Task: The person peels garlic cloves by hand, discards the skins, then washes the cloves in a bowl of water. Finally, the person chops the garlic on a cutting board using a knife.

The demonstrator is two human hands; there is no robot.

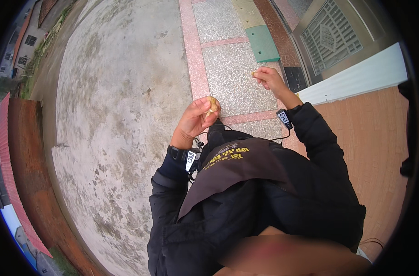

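Held up in front of my body, my left hand is closed, with thumb and fingers around a small yellow-brown lump that has a paler part low down. Its exact kind does not show. Farther forward and to the right, my right hand pinches a tiny tan piece between thumb and fingertips. A gap separates the two hands. Both wrists carry a dark strap with a small device, the left device and the right device. A dark brown apron covers my lap.
A green ramp block lies ahead on the speckled tile strip with pink borders. Stained concrete spreads to the left, bounded by a brick wall. On the right stand a metal door and a tan tiled wall.
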